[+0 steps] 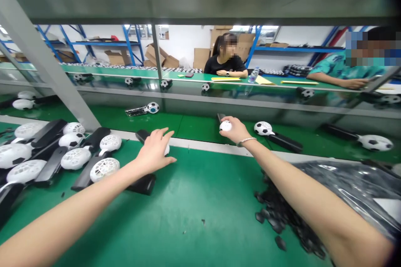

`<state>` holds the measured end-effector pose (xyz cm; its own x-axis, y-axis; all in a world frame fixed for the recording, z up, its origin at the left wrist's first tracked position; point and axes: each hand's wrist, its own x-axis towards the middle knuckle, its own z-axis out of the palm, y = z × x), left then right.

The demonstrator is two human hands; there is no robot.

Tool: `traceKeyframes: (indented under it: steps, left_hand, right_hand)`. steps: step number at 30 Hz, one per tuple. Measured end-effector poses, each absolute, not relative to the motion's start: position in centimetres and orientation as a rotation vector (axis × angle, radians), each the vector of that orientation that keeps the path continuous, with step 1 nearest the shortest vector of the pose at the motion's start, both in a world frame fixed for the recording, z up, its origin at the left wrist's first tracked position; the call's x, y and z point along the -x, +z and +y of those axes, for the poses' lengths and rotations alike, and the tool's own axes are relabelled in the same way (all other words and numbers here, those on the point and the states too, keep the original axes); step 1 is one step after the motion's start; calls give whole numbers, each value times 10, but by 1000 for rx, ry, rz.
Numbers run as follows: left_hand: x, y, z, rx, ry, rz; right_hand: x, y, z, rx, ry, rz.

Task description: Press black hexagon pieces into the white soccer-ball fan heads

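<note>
My right hand [234, 129] is closed round the white ball head of a handheld fan [225, 126] over the green belt; its dark handle points away from me. My left hand [154, 150] hovers at the table's near side of the rail with fingers and thumb spread. Beneath it lies another fan [142, 135], its black handle showing and its white head mostly hidden by the fingers. Several fans with football-patterned heads and black handles lie in a heap [75, 156] to the left of my left hand. Right of my right hand, one more fan [263, 128] rests on the belt.
Small black parts [282, 217] lie piled under my right forearm, beside a clear plastic bag [338, 183]. A fan with an open handle [142, 109] sits on the belt [194, 127]. A slanted metal post [50, 50] stands left. Two people sit across the line.
</note>
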<state>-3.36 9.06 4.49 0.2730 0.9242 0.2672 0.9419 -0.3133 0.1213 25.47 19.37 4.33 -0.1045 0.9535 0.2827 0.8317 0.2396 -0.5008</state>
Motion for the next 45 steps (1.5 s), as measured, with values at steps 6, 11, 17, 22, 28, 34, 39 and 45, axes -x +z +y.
traceKeyframes:
  steps: [6, 11, 17, 22, 28, 34, 39, 45]
  left_hand:
    - [-50, 67, 69, 2759, -689, -976]
    - [-87, 78, 41, 3343, -221, -817]
    - [-88, 61, 31, 3469, -181, -1175]
    - [-86, 43, 49, 3083, -398, -1609]
    - [-89, 23, 69, 2923, -281, -1571]
    - [-92, 16, 69, 2916, -213, -1478]
    - [-93, 22, 68, 2942, -195, -1506]
    - [-106, 27, 65, 3171, -153, -1375]
  right_hand:
    - [-267, 83, 62, 1093, 800, -2161]
    - [-268, 74, -16, 793, 853, -2261]
    - [-275, 40, -25, 734, 718, -2130]
    - [-313, 35, -5, 1157, 550, -1874]
    - [-349, 33, 10, 1617, 215, -1938]
    - [-333, 20, 8, 1626, 255, -2282]
    - [-328, 10, 9, 1684, 138, -2372]
    - [-334, 13, 11, 1703, 250, -2286]
